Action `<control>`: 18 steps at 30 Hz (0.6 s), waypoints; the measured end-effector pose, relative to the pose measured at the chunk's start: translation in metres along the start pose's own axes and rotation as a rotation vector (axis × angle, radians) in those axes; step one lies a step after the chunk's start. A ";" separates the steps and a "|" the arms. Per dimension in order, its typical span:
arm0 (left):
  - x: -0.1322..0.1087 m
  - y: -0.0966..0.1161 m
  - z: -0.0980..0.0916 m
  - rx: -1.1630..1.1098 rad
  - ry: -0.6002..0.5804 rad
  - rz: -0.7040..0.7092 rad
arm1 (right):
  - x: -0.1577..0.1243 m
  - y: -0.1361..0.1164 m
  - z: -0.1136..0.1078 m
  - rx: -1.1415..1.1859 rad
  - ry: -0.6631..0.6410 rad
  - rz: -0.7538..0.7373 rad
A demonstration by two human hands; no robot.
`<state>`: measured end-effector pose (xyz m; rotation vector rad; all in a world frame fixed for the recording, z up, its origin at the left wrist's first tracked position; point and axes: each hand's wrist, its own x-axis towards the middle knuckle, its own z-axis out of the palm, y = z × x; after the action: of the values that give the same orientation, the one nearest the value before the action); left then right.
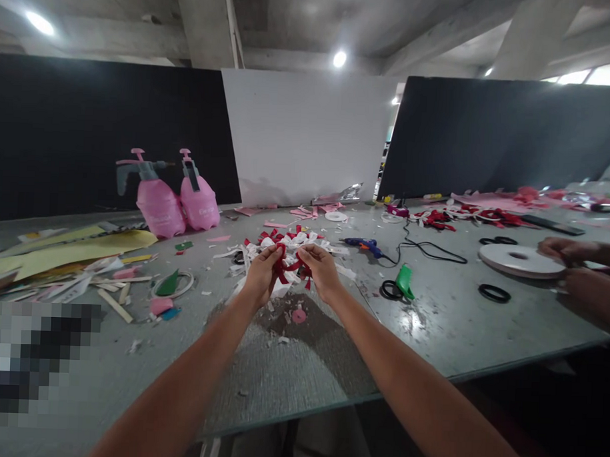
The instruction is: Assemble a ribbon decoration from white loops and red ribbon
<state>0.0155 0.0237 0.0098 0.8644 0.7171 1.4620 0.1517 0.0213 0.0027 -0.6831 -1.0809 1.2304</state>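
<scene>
Between my two hands a red ribbon (292,267) is stretched, with loose ends hanging down. My left hand (263,270) pinches it on one side, fingers closed. On the other side my right hand (321,266) grips it between thumb and fingers. Just behind and beneath lies a heap of white and red ribbon pieces (309,239), partly hidden by my hands. A small pink disc (298,315) rests on the table in front of them.
Two pink spray bottles (160,207) stand at back left, near paper and stick scraps (115,305). Rightward are a blue glue gun (360,243) with its cord, a green object (405,281) and black rings (493,293). A co-worker's hands (577,261) touch a white ribbon roll (518,260).
</scene>
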 end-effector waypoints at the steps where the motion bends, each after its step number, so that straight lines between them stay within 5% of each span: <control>1: 0.001 0.000 -0.002 0.031 0.007 0.017 | 0.000 0.000 0.000 -0.010 -0.011 -0.002; 6: 0.005 -0.003 -0.006 0.261 0.019 0.139 | -0.003 0.001 0.004 -0.042 -0.018 0.009; 18: -0.018 0.010 -0.001 0.639 -0.188 0.376 | -0.001 0.003 0.000 -0.287 -0.050 -0.164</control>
<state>0.0093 0.0048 0.0160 1.6773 0.9310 1.4614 0.1509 0.0209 -0.0003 -0.7673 -1.3436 0.9649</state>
